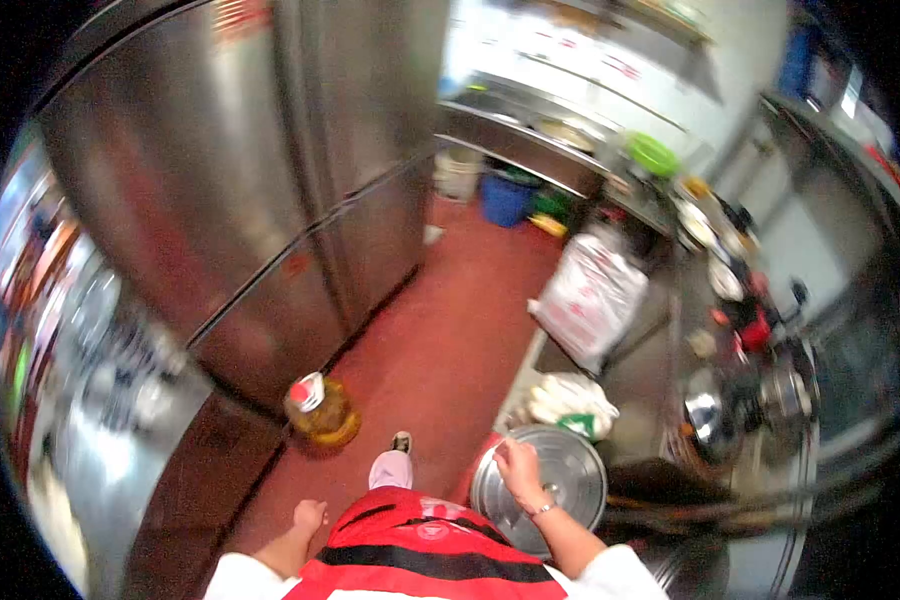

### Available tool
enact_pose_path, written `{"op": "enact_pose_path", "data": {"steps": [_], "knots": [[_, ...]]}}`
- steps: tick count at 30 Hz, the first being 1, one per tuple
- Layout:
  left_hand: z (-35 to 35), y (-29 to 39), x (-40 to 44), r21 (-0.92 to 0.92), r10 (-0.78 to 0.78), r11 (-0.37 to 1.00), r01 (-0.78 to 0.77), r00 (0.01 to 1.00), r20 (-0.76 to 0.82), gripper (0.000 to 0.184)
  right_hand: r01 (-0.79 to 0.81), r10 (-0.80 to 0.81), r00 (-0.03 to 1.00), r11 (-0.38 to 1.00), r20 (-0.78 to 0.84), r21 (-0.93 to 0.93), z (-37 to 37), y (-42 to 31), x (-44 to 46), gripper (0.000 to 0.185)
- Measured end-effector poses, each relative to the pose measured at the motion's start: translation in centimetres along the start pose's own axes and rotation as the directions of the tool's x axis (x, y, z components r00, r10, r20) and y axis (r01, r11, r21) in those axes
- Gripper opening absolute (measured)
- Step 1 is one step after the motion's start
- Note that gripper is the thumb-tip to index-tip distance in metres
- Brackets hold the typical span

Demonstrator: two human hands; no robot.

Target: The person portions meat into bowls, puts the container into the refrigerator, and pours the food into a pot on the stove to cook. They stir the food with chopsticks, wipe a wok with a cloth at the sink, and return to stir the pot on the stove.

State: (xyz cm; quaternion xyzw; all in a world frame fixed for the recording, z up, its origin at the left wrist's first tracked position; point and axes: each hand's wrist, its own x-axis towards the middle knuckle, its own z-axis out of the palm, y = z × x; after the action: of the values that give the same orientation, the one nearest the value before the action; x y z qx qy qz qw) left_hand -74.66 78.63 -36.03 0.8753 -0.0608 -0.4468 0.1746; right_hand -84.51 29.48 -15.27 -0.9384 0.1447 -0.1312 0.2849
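My left hand (311, 516) hangs beside the red and black apron (420, 540), fingers loosely curled with nothing visible in them. In front of it, a big plastic jug of yellow-brown oil (324, 414) with a red cap stands on the floor. My right hand (517, 467) appears over a large round metal lid (571, 478), its fingers slightly apart and holding nothing I can see. Whether it touches the lid I cannot tell. A white plastic bag with green print (572, 402) lies just beyond the lid.
Tall steel fridge doors (260, 180) line the left. Red floor (430, 310) runs ahead to a steel sink counter (515, 145) with a blue bucket (507, 197) below. At right, a white bag with red print (592, 297) leans against a cluttered counter holding a metal pot (712, 408).
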Motion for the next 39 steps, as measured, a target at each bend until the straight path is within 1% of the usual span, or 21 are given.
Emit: {"op": "enact_pose_path", "data": {"steps": [1, 3, 6, 7, 8, 9, 10, 13, 14, 17, 20, 23, 24, 25, 27, 29, 30, 31, 33, 37, 39], "knots": [[-1.2, 1.2, 1.9, 0.032, 0.085, 0.996, -0.082, 0.988, -0.132, 0.033, -0.119, 0.126, 0.986, 0.991, 0.114, -0.066, -1.0, -0.8, 1.7, 0.027], [-5.6, 3.3, 5.0, 0.089, 0.251, 0.968, -0.234, 0.885, -0.392, 0.036, -0.074, 0.085, 0.993, 0.989, 0.081, -0.132, -1.8, -0.5, 3.7, 0.044], [-12.8, 9.0, 11.7, 0.129, 0.249, 0.966, -0.224, 0.941, -0.231, 0.051, -0.349, 0.376, 0.900, 0.925, 0.219, -0.151, -1.3, 1.5, 6.4, 0.056], [-15.0, 11.6, 14.2, 0.143, 0.246, 0.965, -0.221, 0.951, -0.186, 0.056, -0.366, 0.383, 0.896, 0.924, 0.226, -0.115, -1.2, 2.3, 7.3, 0.057], [-17.0, 14.4, 15.8, 0.017, 0.260, 0.965, -0.261, 0.953, -0.158, 0.060, -0.379, 0.388, 0.893, 0.922, 0.227, -0.081, -0.9, 3.2, 8.1, 0.059], [-18.8, 17.0, 17.2, -0.002, 0.330, 0.943, -0.334, 0.932, -0.149, 0.059, -0.404, 0.403, 0.884, 0.913, 0.239, -0.044, -0.5, 3.4, 8.3, 0.061], [-20.5, 20.4, 18.1, -0.016, 0.393, 0.917, -0.398, 0.911, -0.124, 0.059, -0.398, 0.408, 0.882, 0.913, 0.237, -0.089, -0.6, 3.6, 8.5, 0.063], [-23.9, 32.3, 19.0, -0.014, 0.510, 0.860, -0.510, 0.860, -0.004, 0.056, -0.596, 0.557, 0.778, 0.800, 0.291, 0.064, -2.8, 3.9, 11.0, 0.062], [-24.4, 36.5, 19.6, -0.003, 0.541, 0.841, -0.541, 0.841, 0.029, 0.055, -0.615, 0.570, 0.780, 0.774, 0.258, 0.151, -2.9, 4.8, 11.3, 0.061], [-24.9, 45.9, 22.1, -0.029, 0.639, 0.762, -0.647, 0.744, 0.198, 0.053, -0.701, 0.679, 0.712, 0.672, 0.179, 0.239, -3.1, 7.6, 12.9, 0.061], [-23.7, 53.8, 25.1, -0.170, 0.587, 0.809, -0.563, 0.759, 0.280, 0.054, -0.745, 0.757, 0.643, 0.586, 0.112, 0.319, -3.8, 11.9, 15.3, 0.061], [-24.0, 59.9, 29.0, -0.066, 0.578, 0.812, -0.580, 0.782, 0.234, 0.054, -0.782, 0.838, 0.546, 0.515, -0.011, 0.352, -4.7, 17.1, 18.9, 0.061], [-23.5, 61.3, 31.1, -0.257, 0.541, 0.835, -0.486, 0.809, 0.228, 0.052, -0.794, 0.859, 0.510, 0.493, -0.052, 0.356, -5.6, 19.7, 20.1, 0.061], [-25.3, 65.9, 28.7, -0.214, 0.536, 0.842, -0.495, 0.814, 0.225, 0.050, -0.800, 0.873, 0.476, 0.480, -0.104, 0.360, -6.7, 23.0, 21.7, 0.061], [-26.1, 68.4, 33.4, -0.035, 0.582, 0.809, -0.587, 0.791, 0.189, 0.047, -0.775, 0.778, 0.538, 0.608, -0.324, 0.174, -8.6, 28.6, 24.1, 0.061], [-27.4, 71.2, 36.5, -0.053, 0.622, 0.777, -0.627, 0.753, 0.213, 0.047, -0.792, 0.769, 0.489, 0.589, -0.411, 0.160, -15.8, 29.8, 28.5, 0.061], [-28.4, 74.3, 35.8, 0.126, 0.472, 0.850, -0.512, 0.845, 0.251, 0.047, -0.790, 0.736, 0.482, 0.599, -0.475, 0.127, -17.8, 32.0, 29.9, 0.061], [-28.2, 73.4, 41.3, 0.342, 0.542, 0.733, -0.588, 0.809, 0.227, 0.045, -0.789, 0.694, 0.472, 0.607, -0.543, 0.090, -19.7, 34.1, 30.9, 0.060], [-28.7, 73.1, 47.1, 0.274, 0.464, 0.807, -0.523, 0.849, 0.252, 0.043, -0.823, 0.672, 0.391, 0.562, -0.629, 0.088, -23.6, 36.9, 33.1, 0.062], [-29.7, 76.5, 54.6, 0.338, 0.353, 0.826, -0.450, 0.882, 0.311, 0.039, -0.857, 0.503, 0.307, 0.516, -0.808, -0.004, -28.3, 44.5, 35.0, 0.064], [-31.0, 79.5, 57.7, 0.362, 0.329, 0.822, -0.440, 0.885, 0.329, 0.037, -0.932, 0.541, 0.216, 0.361, -0.813, -0.007, -30.1, 47.8, 35.2, 0.066]]}}
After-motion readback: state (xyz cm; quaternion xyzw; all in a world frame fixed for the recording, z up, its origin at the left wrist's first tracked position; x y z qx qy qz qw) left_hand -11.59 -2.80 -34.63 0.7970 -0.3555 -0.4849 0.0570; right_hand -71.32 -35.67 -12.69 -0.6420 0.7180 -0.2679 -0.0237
